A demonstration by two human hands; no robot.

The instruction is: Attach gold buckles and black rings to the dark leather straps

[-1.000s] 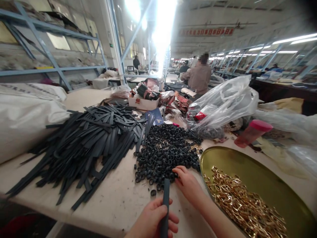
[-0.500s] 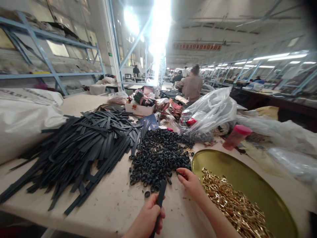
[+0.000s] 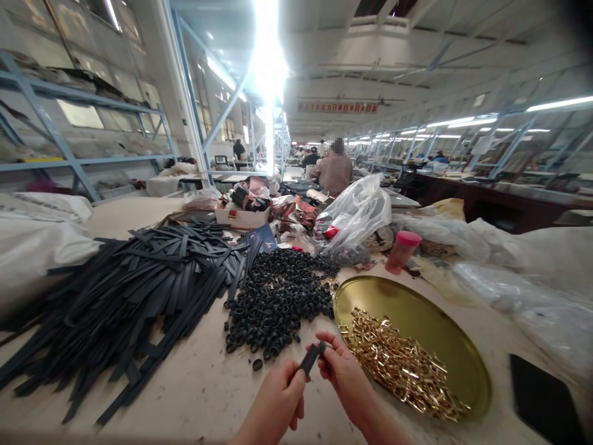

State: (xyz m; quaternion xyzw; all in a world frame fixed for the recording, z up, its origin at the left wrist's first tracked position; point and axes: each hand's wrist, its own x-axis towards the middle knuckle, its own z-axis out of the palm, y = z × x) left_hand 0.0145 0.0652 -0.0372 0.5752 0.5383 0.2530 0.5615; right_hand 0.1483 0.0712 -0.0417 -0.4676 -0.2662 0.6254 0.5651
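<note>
My left hand (image 3: 283, 390) is closed round a black strap (image 3: 308, 358), whose end points up and away to the right. Between the thumb and fingers of my right hand (image 3: 341, 371) is a small black loop (image 3: 321, 347), held right at the strap's tip. I cannot tell whether the strap has entered the loop. Just beyond both hands lies a heap of black loops (image 3: 282, 296). A big pile of black straps (image 3: 171, 278) spreads to the left. On the right, a gold oval tray (image 3: 445, 327) carries many gold metal buckles (image 3: 403, 358).
A pink-lidded jar (image 3: 403, 252) stands behind the tray. Clear plastic bags (image 3: 356, 216) and a white box (image 3: 243, 216) sit at the back. A dark flat object (image 3: 546, 395) lies at the right, a white sack (image 3: 41, 241) at the left. Another person (image 3: 336, 170) sits farther off.
My right hand has come from the edge of the loop heap to the strap's end, bringing a loop. The view has turned to the right, showing the whole tray.
</note>
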